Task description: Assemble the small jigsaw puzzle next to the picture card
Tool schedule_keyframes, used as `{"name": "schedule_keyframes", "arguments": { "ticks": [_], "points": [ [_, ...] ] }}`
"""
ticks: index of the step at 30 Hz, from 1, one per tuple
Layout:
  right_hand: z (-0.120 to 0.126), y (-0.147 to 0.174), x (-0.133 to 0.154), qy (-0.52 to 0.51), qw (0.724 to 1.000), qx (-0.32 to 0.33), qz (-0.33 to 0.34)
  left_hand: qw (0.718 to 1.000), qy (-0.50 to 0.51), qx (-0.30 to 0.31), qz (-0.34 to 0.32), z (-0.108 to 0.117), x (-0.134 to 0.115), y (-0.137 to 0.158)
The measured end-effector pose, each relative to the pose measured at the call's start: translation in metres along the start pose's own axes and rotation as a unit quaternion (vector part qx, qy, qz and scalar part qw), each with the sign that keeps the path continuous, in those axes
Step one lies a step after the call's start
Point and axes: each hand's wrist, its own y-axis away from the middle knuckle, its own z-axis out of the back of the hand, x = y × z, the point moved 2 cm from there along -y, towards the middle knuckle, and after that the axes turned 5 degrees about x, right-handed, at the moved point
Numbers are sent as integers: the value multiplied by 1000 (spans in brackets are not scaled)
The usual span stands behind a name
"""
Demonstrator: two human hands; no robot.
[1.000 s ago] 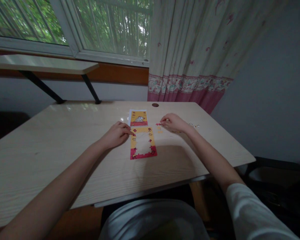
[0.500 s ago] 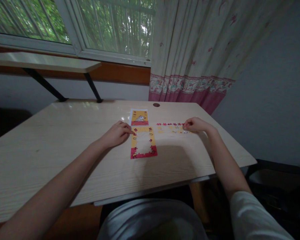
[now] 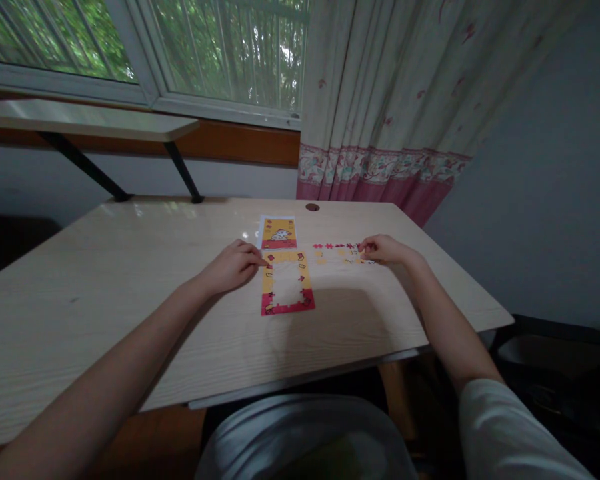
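The left hand (image 3: 236, 267) touches the yellow-red rectangular puzzle frame (image 3: 288, 309), probably steadying it; right of it, the right hand (image 3: 384, 249) is at small red-yellow jigsaw pieces (image 3: 329, 246). Either grip's closing or hold, I cannot tell.

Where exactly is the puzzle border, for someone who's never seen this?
Start at the pale desk below the window. Near its middle, the left hand touches the puzzle border on its left side. Unlike the solid picture card just beyond it, the border is a yellow and red frame around a pale middle.
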Motion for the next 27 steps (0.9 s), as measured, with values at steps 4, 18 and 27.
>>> {"name": "schedule_keyframes", "arguments": {
  "ticks": [4, 18, 27],
  "points": [
    [1, 0, 2, 32, 999, 1, -4, 1000, -4, 9, 4, 2, -2, -1],
    [3, -2, -5, 53, 997, -20, -46, 1000, -6, -9, 3, 3, -2, 0],
    [3, -3, -10, 28, 999, -27, -36, 1000, -14, -8, -4, 1, -2, -1]
  ]
}}
